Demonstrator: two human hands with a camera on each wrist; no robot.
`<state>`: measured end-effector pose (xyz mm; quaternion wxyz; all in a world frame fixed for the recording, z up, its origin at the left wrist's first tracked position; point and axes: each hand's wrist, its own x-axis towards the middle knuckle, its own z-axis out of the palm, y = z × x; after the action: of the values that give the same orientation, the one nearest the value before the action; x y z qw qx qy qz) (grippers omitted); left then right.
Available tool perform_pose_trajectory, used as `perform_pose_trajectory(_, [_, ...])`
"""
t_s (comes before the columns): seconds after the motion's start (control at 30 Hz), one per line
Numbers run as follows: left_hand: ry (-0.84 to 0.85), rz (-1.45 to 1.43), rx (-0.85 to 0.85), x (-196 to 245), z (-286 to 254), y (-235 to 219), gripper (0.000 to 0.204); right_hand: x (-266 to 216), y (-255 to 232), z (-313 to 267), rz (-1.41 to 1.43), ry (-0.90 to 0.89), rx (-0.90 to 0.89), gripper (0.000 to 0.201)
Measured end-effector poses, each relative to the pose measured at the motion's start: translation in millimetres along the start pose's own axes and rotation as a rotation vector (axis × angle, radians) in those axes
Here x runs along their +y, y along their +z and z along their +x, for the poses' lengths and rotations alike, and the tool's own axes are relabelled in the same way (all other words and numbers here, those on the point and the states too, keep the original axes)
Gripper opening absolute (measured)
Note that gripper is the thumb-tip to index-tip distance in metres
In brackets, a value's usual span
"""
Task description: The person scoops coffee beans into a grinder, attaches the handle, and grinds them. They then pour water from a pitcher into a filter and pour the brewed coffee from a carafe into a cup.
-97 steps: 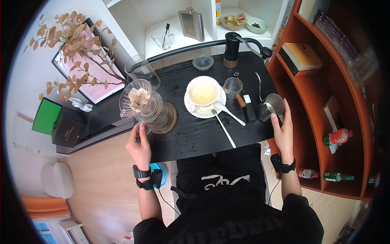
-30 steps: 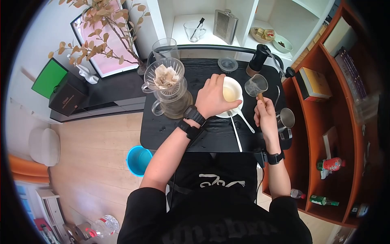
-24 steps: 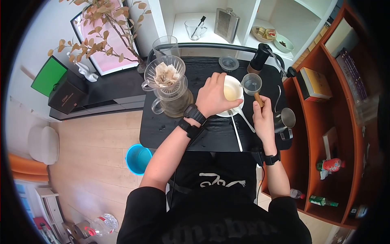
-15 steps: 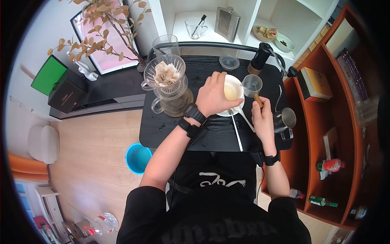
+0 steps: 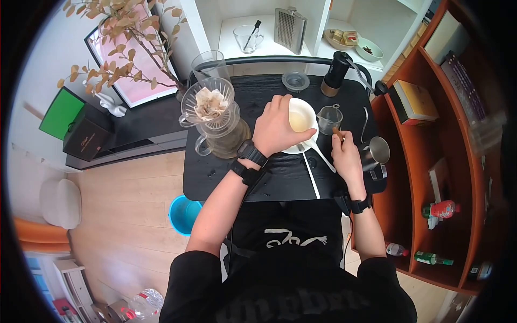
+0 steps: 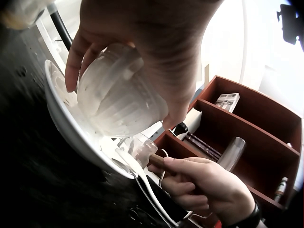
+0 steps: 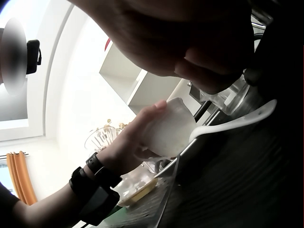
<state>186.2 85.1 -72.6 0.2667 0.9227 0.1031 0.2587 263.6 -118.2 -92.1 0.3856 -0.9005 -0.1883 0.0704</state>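
Observation:
My left hand [image 5: 277, 126] grips a white cup [image 5: 301, 113] from its left side, thumb at the near side and fingers over the far side. Pale yellowish liquid shows in the cup, which stands on a white saucer [image 6: 61, 109]. A white spoon [image 5: 323, 157] and a long thin stirring spoon [image 5: 311, 175] lean on the saucer's near edge. My right hand [image 5: 347, 159] pinches the wooden handle [image 6: 158, 160] of a small spouted glass cup [image 5: 328, 118] just right of the saucer. In the right wrist view, my right hand partly hides that glass cup [image 7: 232, 97].
A glass dripper [image 5: 200, 116] with a used paper filter tops a glass server [image 5: 223, 142] on the left. A hand grinder [image 5: 334, 75] and a grey lid [image 5: 295, 81] stand behind. The steel pitcher [image 5: 375, 152] is near the right edge, beside a wooden shelf [image 5: 396, 188].
My left hand has left the server's handle for the white cup. My right hand has left the steel pitcher for the glass cup's wooden handle; the glass cup was raised and tilted, then lowered.

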Motion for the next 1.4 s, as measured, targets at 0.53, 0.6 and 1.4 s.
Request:
perform_pose_trajectory(0.53, [-0.004, 0.003, -0.002, 0, -2, 0, 0.09, -12, -49, -86, 0.305, -0.129, -0.154, 0.027])
perform_pose_trajectory(0.6, [-0.003, 0.016, -0.011, 0, 0, -1, 0.089, 0, -53, -97, 0.342, -0.105, -0.169, 0.019])
perform_pose_trajectory(1.4, [-0.308, -0.362, 0.025, -9, -67, -26, 0.022, 26, -75, -132, 0.406, -0.145, -0.235, 0.012])
